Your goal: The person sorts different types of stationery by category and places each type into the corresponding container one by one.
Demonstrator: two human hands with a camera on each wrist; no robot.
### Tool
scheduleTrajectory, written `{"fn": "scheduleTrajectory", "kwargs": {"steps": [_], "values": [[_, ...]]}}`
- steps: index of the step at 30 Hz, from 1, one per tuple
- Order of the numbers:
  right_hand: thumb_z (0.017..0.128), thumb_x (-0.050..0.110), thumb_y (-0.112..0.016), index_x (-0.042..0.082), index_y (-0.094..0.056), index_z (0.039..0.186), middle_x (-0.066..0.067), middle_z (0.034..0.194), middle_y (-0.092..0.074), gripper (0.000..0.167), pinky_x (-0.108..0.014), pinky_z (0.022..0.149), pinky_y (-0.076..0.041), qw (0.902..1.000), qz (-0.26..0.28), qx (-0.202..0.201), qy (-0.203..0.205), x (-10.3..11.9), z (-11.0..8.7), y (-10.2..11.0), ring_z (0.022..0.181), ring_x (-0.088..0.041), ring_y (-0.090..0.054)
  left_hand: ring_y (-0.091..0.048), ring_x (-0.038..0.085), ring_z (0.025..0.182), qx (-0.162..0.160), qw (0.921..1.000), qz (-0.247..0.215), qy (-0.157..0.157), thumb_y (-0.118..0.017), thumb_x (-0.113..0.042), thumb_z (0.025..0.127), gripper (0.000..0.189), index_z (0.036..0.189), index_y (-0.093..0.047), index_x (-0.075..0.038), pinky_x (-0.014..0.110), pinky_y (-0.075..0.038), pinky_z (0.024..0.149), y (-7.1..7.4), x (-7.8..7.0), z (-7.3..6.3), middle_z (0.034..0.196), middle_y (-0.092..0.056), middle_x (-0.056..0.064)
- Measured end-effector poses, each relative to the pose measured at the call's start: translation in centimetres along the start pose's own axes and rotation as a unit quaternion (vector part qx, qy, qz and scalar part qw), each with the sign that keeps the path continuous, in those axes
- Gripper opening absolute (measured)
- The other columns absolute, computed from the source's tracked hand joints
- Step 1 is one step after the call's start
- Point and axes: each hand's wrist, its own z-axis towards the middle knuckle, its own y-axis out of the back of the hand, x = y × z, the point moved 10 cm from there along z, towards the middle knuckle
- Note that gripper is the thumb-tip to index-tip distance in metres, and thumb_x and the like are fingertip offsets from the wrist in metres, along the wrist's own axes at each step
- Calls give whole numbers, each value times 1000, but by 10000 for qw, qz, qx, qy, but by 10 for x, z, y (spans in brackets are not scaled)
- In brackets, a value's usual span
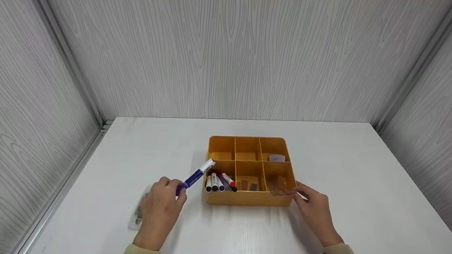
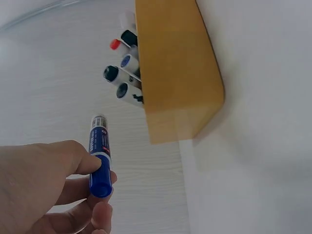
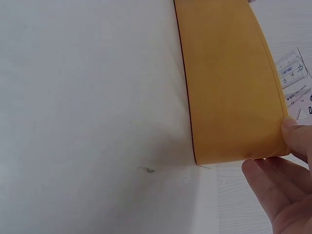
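My left hand [image 1: 161,207] pinches a blue whiteboard marker [image 1: 195,178] between thumb and fingers, its white end tilted up toward the left side of an orange compartment box [image 1: 244,199]. In the left wrist view the thumb presses on the blue cap of the marker [image 2: 100,146]. Several markers [image 1: 216,182] with black, blue and red ends lean in the box's front left compartment. My right hand [image 1: 315,208] grips the box at its front right corner, thumb at the rim and fingers against the outer wall. Clear rulers [image 3: 295,80] stick up beside that thumb.
Small brown and grey blocks [image 1: 248,185] lie in the front middle compartment. A small white stack [image 1: 277,158] sits in the back right one. On the white table [image 1: 369,176], a clear packet [image 1: 136,219] lies partly under my left hand. Grey wood-grain panels [image 1: 216,52] enclose the table.
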Motion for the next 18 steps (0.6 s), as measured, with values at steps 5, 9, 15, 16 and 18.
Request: {"fn": "scheduleTrajectory", "kwargs": {"steps": [5, 9, 15, 16, 18], "values": [[84, -6, -73, 7, -74, 97, -18, 121, -70, 19, -38, 82, -59, 10000, -13, -24, 17, 1, 0, 0, 106, -30, -70, -63, 21, 72, -196, 9992, 120, -334, -75, -20, 89, 16, 96, -75, -6, 34, -53, 54, 1, -27, 10, 87, -67, 9], [84, -5, -73, 7, -75, 97, -18, 121, -70, 17, -38, 83, -59, 10000, -23, -25, -33, 0, 0, 0, 106, -30, -71, -65, 21, 75, -138, 9989, 265, -371, -75, -24, 88, 20, 98, -74, -6, 34, -57, 58, -6, -41, 17, 88, -67, 9], [84, -5, -73, 9, -75, 98, -18, 122, -70, 19, -38, 84, -59, 10000, -25, -2, -95, -2, 0, 0, 106, -29, -71, -65, 22, 79, 48, 9975, 602, -359, -77, -27, 87, 28, 105, -73, -5, 33, -59, 64, -20, -57, 21, 94, -67, 11], [84, -4, -73, 9, -75, 98, -17, 121, -70, 19, -37, 84, -59, 10000, -20, 0, -92, -1, 0, 0, 106, -29, -71, -65, 22, 79, 87, 9973, 637, -360, -77, -27, 87, 29, 106, -72, -5, 32, -59, 64, -22, -59, 21, 94, -66, 11], [84, -4, -73, 9, -75, 97, -17, 121, -70, 19, -37, 84, -59, 10000, -8, -9, -67, -1, 0, 0, 106, -29, -71, -63, 21, 78, 163, 9967, 689, -393, -78, -29, 86, 33, 108, -71, -6, 31, -59, 65, -28, -63, 19, 95, -66, 11]]}}
